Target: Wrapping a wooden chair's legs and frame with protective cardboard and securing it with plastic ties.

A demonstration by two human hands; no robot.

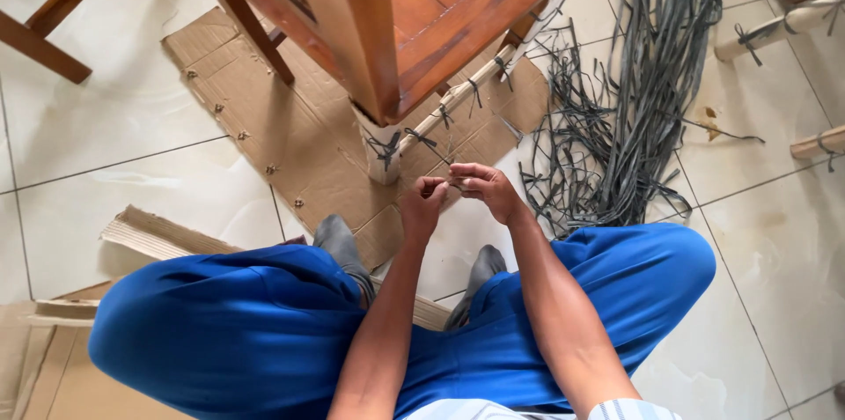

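A brown wooden table [440, 6] stands in front of me, its corner pointing at me. Pale cardboard wrapping [380, 149] covers the bottom of its leg, and a wrapped rail [458, 99] is bound with several dark grey strips. My left hand [422, 207] and my right hand [482, 189] meet just below that leg, fingers pinched together on a thin grey strip [440, 175] between them. My knees in blue trousers [246, 323] spread to either side.
A heap of long grey strips [634, 103] lies on the tiled floor to the right. Flattened cardboard [290, 121] sits under the table, more cardboard [150, 235] at my left. Wrapped wooden pieces [775, 28] lie at the far right, another furniture frame [53, 15] at top left.
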